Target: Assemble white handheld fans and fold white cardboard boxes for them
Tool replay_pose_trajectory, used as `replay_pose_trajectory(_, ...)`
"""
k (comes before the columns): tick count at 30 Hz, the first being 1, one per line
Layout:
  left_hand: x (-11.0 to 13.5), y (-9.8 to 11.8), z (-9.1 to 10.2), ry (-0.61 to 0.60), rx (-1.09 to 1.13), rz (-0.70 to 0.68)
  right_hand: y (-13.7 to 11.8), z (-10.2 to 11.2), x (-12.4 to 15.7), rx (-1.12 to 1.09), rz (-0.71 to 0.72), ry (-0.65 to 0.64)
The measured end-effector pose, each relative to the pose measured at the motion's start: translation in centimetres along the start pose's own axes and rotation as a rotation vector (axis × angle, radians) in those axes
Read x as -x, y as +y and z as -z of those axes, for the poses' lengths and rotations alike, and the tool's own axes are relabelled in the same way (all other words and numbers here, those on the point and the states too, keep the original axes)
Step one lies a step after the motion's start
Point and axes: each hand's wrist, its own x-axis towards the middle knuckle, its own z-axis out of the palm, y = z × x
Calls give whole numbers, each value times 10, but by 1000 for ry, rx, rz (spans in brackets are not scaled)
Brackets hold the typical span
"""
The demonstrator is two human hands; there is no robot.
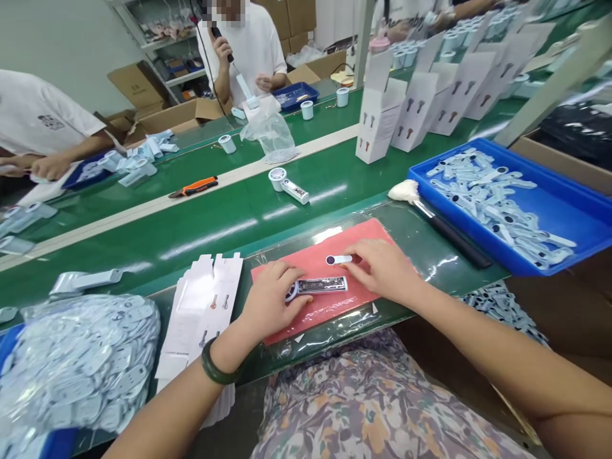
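A small hand-held fan (319, 286) lies on its side on a red mat (329, 258), its inner board showing. My left hand (271, 299) rests on the mat with fingers curled around the fan's round head, holding it down. My right hand (382, 268) sits at the fan's handle end, and its fingertips pinch a small pale-blue cover strip (338, 259) with a dark round spot. Both hands are over the mat.
A blue tray (581, 220) of pale-blue strips is at right, a brush (433, 217) beside it. Flat cartons (205, 312) and bagged parts (76, 363) lie at left. Another fan (287, 183), orange pliers (195, 187) and upright white boxes (380, 118) are on the green belt. Other people work across it.
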Motion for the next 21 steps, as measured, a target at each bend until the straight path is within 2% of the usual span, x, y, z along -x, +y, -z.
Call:
replay_pose_trajectory(4,3,0,-4,69,142,-6,-35,-6,-9,-52,136,-25)
replay_pose_trajectory(7,4,1,-9,113,199,-9,-48,-15,-12,-22,175,-76)
replay_pose_trajectory(12,4,6,-12,121,244,14,-44,-20,-8,-104,99,-117)
replay_pose_trajectory(16,3,8,-11,94,249,62,-34,-29,-5,-372,-68,-112)
replay_pose_trajectory(18,6,11,-10,95,224,62,-31,-32,-5,-471,-118,-155)
replay_pose_trajectory(21,16,18,-9,100,171,38,-31,-29,-1,-414,-92,-280)
